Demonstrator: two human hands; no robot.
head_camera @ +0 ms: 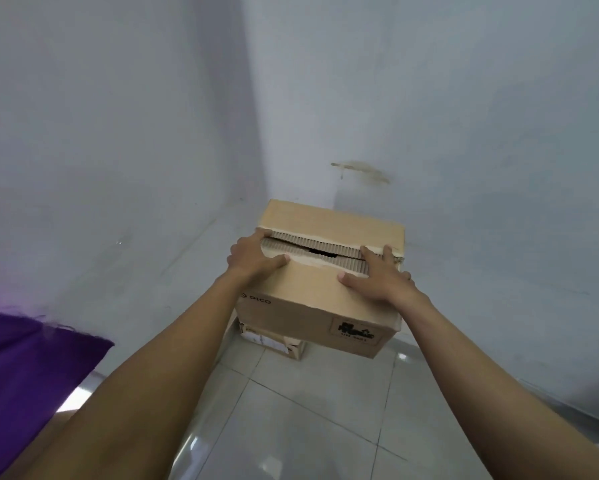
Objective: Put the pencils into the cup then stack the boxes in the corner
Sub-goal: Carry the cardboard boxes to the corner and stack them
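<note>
A brown cardboard box (312, 296) with "PICO" printed on its side sits in the corner of the room, on top of a lower cardboard box (274, 342) that shows only partly beneath it. The top box's flaps are torn along the seam, with a dark gap in the middle. My left hand (253, 256) lies flat on the left end of the top, fingers over the edge. My right hand (377, 275) lies flat on the right end of the top. No pencils or cup are in view.
Two pale blue walls meet behind the boxes; the right wall (464, 133) carries a brownish stain (360, 171). A purple cloth (24, 358) covers something at the lower left. Glossy grey floor tiles (308, 410) lie in front of the boxes.
</note>
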